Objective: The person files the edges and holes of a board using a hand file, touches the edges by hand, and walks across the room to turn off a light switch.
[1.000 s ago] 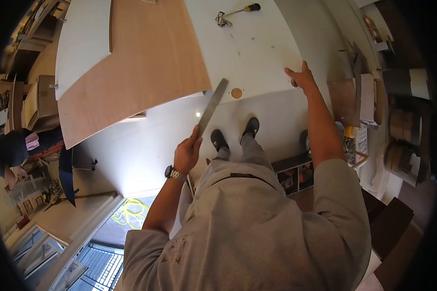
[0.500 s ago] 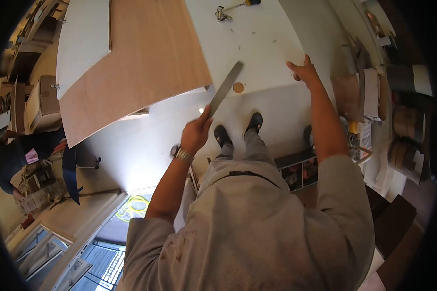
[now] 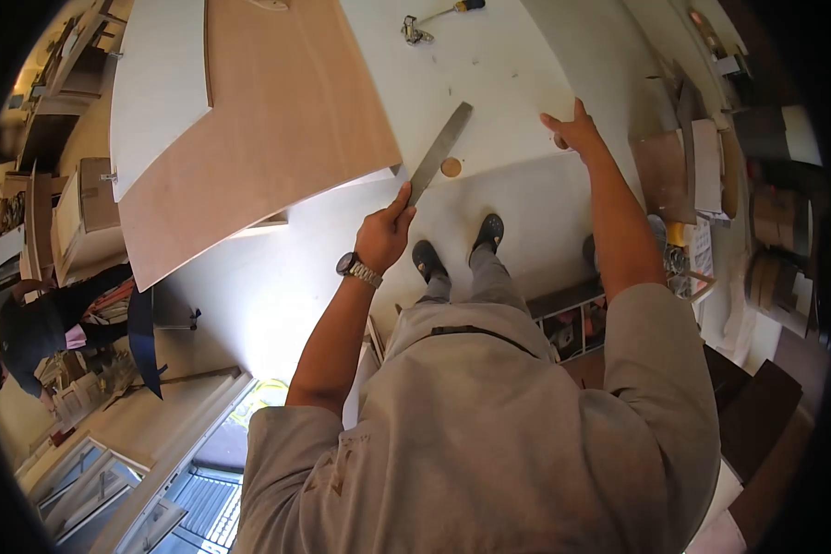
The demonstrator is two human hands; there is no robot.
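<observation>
My left hand (image 3: 383, 238), with a wristwatch on its wrist, is closed around the near end of a long flat metal blade (image 3: 441, 146). The blade points away over a white panel (image 3: 503, 120), its far end near the panel's middle. Its exact kind is not clear. Close to the blade is a round tan spot or cutout (image 3: 451, 167) in the panel. My right hand (image 3: 574, 134) is at the panel's right edge, thumb and forefinger spread apart, the other fingers partly hidden. I see no tool in it.
A metal hinge (image 3: 415, 33) and a screwdriver (image 3: 469, 6) lie on the panel's far part, with small bits nearby. Left of it is a large wooden panel (image 3: 286, 120). Another person (image 3: 42, 319) bends over at far left. Cardboard boxes (image 3: 102, 208) stand behind.
The blade's far end has shifted slightly up and right, and my left hand has turned a little, showing the watch face. My right hand stays at the panel edge. The other person has moved slightly.
</observation>
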